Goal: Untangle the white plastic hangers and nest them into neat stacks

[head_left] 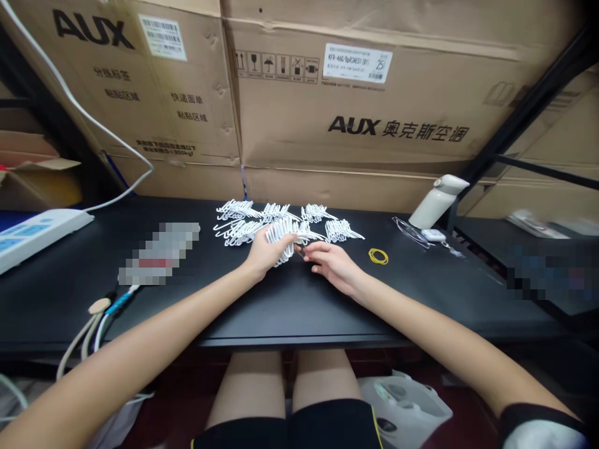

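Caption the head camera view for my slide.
Left hand gripping bunched white hooks beside the right hand, over a black desk.

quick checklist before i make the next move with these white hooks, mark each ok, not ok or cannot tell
1. Left hand has hold of the hook bundle: ok, the thumb lies across it.
2. Right hand is empty: cannot tell, something small and dark shows at its fingertips.
3. Yellow bands lie clear of both hands: ok, on the desk to the right.
4. Other hook piles are fully in view: not ok, the held bundle covers part of them.
5. Number of hooks in the held bundle: cannot tell, they overlap.
6. Bottle is away from the hands: ok.
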`<move>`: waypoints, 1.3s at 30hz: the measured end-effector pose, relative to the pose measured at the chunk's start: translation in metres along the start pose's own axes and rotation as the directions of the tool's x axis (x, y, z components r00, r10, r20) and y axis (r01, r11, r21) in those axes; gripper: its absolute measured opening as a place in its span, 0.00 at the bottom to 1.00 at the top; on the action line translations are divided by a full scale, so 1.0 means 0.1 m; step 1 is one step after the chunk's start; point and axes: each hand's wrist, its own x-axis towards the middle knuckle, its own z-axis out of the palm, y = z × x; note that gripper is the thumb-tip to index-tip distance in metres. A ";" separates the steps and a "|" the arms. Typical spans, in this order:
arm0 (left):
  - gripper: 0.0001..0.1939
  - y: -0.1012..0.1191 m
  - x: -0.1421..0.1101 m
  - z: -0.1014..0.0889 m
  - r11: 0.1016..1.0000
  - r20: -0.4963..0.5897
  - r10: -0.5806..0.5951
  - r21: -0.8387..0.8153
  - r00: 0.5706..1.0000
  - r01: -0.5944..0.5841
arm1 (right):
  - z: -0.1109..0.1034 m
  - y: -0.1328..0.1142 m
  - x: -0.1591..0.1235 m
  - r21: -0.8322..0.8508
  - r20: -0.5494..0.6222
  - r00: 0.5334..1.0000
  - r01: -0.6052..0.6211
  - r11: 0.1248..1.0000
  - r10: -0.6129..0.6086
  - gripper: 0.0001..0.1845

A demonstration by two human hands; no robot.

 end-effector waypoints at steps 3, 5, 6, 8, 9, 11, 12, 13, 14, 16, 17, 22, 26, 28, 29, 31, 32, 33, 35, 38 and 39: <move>0.10 0.03 -0.02 0.02 0.999 0.016 -0.019 -0.044 1.000 0.020 | 0.02 0.04 -0.02 -0.162 -0.016 0.981 0.189 0.968 -0.194 0.09; 0.10 0.04 -0.02 0.02 0.996 0.000 -0.032 -0.079 1.000 0.031 | 0.04 0.06 -0.04 -0.335 0.053 0.928 0.365 0.869 -0.370 0.12; 0.11 0.04 -0.02 0.02 0.994 -0.013 -0.044 -0.102 0.999 0.043 | 0.05 0.06 -0.06 -0.433 0.107 0.885 0.452 0.780 -0.454 0.13; 0.11 0.04 -0.02 0.03 0.987 -0.037 -0.079 -0.144 0.996 0.073 | 0.05 0.06 -0.09 -0.605 0.227 0.786 0.577 0.549 -0.575 0.14; 0.11 0.04 -0.02 0.03 0.984 -0.048 -0.094 -0.157 0.994 0.086 | 0.05 0.06 -0.09 -0.664 0.278 0.741 0.608 0.435 -0.611 0.13; 0.12 0.04 -0.02 0.03 0.981 -0.064 -0.106 -0.168 0.992 0.094 | 0.02 0.02 -0.09 -0.735 0.344 0.673 0.627 0.258 -0.655 0.12; 0.12 0.04 -0.02 0.04 0.981 -0.069 -0.105 -0.170 0.992 0.092 | 0.01 0.00 -0.08 -0.754 0.363 0.646 0.627 0.196 -0.671 0.11; 0.12 0.04 -0.02 0.04 0.981 -0.072 -0.102 -0.170 0.992 0.088 | -0.01 -0.02 -0.07 -0.763 0.378 0.625 0.628 0.153 -0.683 0.10; 0.12 0.04 -0.02 0.04 0.982 -0.072 -0.098 -0.168 0.993 0.085 | -0.02 -0.03 -0.07 -0.766 0.390 0.610 0.631 0.124 -0.690 0.09; 0.12 0.03 -0.02 0.03 0.985 -0.061 -0.092 -0.153 0.994 0.081 | -0.03 -0.06 -0.06 -0.754 0.402 0.593 0.646 0.115 -0.698 0.08; 0.11 0.02 -0.02 0.03 0.987 -0.056 -0.085 -0.141 0.995 0.077 | -0.02 -0.06 -0.07 -0.742 0.400 0.588 0.658 0.128 -0.703 0.08; 0.08 -0.01 0.01 0.00 0.998 -0.103 -0.008 -0.058 0.995 0.003 | 0.08 -0.02 -0.15 -0.642 0.399 0.554 0.738 0.208 -0.731 0.08; 0.10 -0.02 0.02 -0.02 1.000 -0.171 0.026 0.021 0.985 -0.023 | 0.11 0.03 -0.19 -0.561 0.449 0.596 0.768 0.309 -0.665 0.06; 0.10 -0.03 0.03 -0.02 0.999 -0.188 0.035 0.040 0.982 -0.028 | 0.10 0.04 -0.17 -0.558 0.415 0.642 0.739 0.377 -0.645 0.05; 0.11 -0.03 0.03 -0.02 0.999 -0.184 0.035 0.034 0.982 -0.029 | 0.09 0.05 -0.16 -0.557 0.383 0.667 0.719 0.417 -0.639 0.05; 0.11 -0.03 0.03 -0.02 0.999 -0.159 0.034 -0.003 0.987 -0.035 | 0.07 0.05 -0.12 -0.533 0.321 0.718 0.676 0.509 -0.618 0.04; 0.11 -0.03 0.03 -0.02 0.999 -0.145 0.034 -0.024 0.989 -0.038 | 0.07 0.05 -0.10 -0.512 0.303 0.743 0.655 0.556 -0.596 0.03; 0.11 -0.03 0.03 -0.02 0.998 -0.133 0.033 -0.043 0.991 -0.039 | 0.06 0.06 -0.09 -0.491 0.291 0.767 0.633 0.599 -0.572 0.03; 0.11 -0.03 0.03 -0.02 0.996 -0.120 0.025 -0.080 0.993 -0.035 | 0.05 0.06 -0.07 -0.462 0.278 0.797 0.600 0.653 -0.536 0.04; 0.11 -0.03 0.04 -0.02 0.991 -0.117 0.001 -0.135 0.993 -0.016 | 0.04 0.04 -0.08 -0.514 0.246 0.781 0.608 0.605 -0.575 0.03; 0.11 -0.04 0.04 -0.02 0.989 -0.113 -0.006 -0.149 0.994 -0.011 | 0.04 0.04 -0.09 -0.556 0.240 0.761 0.616 0.557 -0.602 0.04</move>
